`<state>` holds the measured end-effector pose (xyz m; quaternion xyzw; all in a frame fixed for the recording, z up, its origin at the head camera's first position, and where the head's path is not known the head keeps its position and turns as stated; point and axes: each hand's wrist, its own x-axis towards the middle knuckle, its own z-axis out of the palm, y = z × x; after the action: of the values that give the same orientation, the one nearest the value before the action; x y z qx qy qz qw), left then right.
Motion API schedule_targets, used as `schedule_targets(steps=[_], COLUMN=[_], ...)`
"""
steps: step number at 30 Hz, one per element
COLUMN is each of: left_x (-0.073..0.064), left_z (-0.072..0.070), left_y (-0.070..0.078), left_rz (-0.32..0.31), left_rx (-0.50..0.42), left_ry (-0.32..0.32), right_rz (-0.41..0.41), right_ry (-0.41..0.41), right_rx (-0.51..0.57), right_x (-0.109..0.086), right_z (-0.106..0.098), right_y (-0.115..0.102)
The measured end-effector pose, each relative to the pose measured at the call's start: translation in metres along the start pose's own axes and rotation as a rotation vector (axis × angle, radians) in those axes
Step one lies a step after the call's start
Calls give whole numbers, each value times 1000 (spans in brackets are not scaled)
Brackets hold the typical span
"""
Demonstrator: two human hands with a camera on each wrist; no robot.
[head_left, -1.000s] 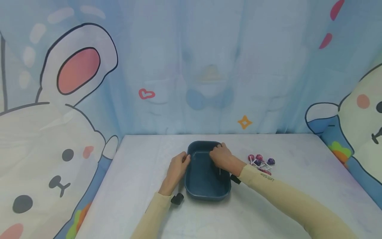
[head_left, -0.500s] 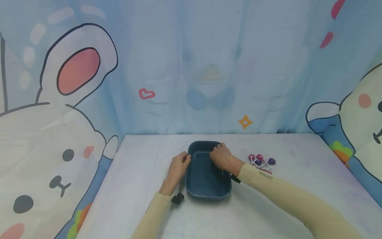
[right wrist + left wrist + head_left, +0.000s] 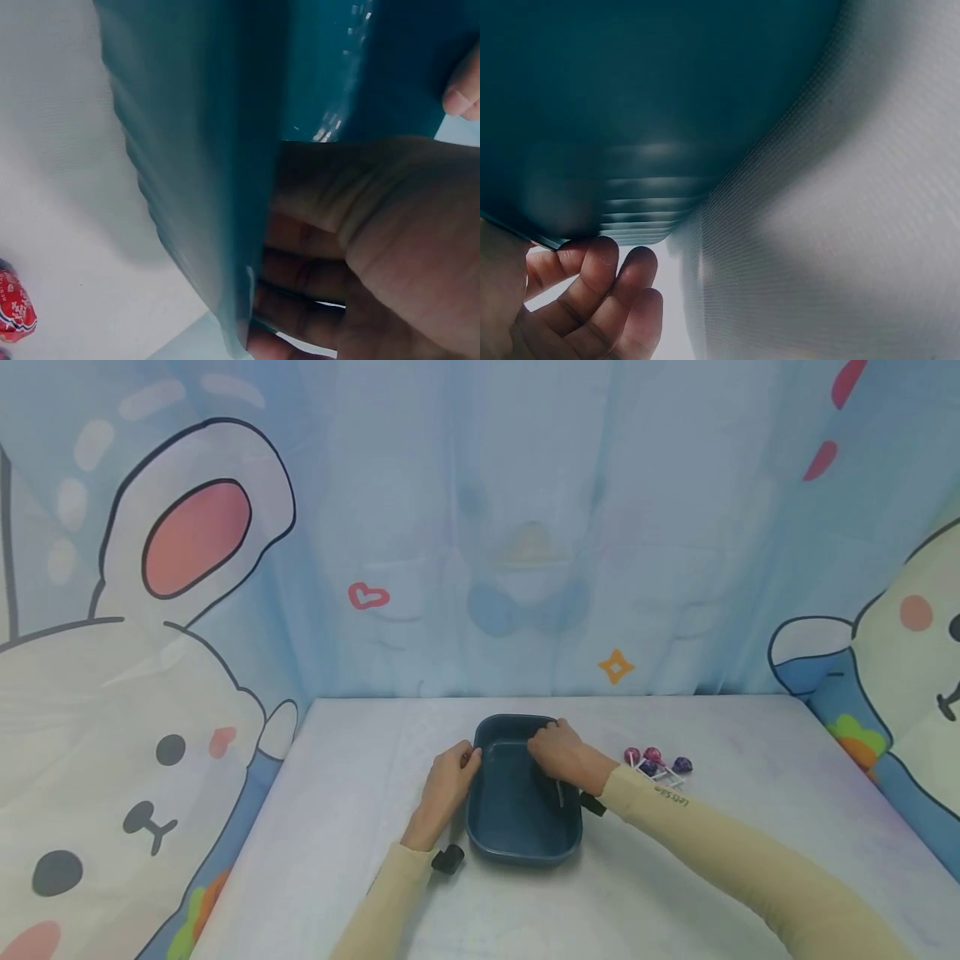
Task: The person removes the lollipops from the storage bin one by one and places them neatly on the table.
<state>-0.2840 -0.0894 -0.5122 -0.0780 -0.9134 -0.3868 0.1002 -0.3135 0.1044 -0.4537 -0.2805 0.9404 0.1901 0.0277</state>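
A deep blue rectangular dish [image 3: 517, 835] with rounded corners stands on the white table between both hands. My left hand [image 3: 448, 789] pinches its left rim, the thumb at the edge and the other fingers curled against the outside, as the left wrist view shows. At the right rim, toward the back, my right hand [image 3: 562, 752] grips the wall, thumb inside and fingers outside. Below that hand, a thin pale streak shows along the dish's inner right wall. The ridged outer side [image 3: 641, 202] of the dish appears in the left wrist view.
Several lollipops [image 3: 651, 766] in pink and purple wrappers lie in a loose pile right of the dish, partly behind the right sleeve. A red wrapped lollipop [image 3: 15, 304] shows in the right wrist view. A printed curtain [image 3: 525, 635] hangs behind the table's back edge.
The dish and both hands have shifted very slightly to the right. The pale streak below my right hand looks longer. The grip of both hands stays the same.
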Motion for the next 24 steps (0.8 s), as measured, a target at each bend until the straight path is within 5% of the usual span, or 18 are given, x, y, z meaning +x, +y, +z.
schedule_targets(steps=[14, 24], left_x=[0, -1], left_z=[-1, -1], left_y=[1, 1], left_rz=[-10, -2], left_rx=[11, -3], left_ry=[1, -6], right_rz=[-36, -3], right_ry=[20, 57], right_rx=[140, 334], right_x=[-1, -13], right_z=[-9, -15], right_y=[3, 18])
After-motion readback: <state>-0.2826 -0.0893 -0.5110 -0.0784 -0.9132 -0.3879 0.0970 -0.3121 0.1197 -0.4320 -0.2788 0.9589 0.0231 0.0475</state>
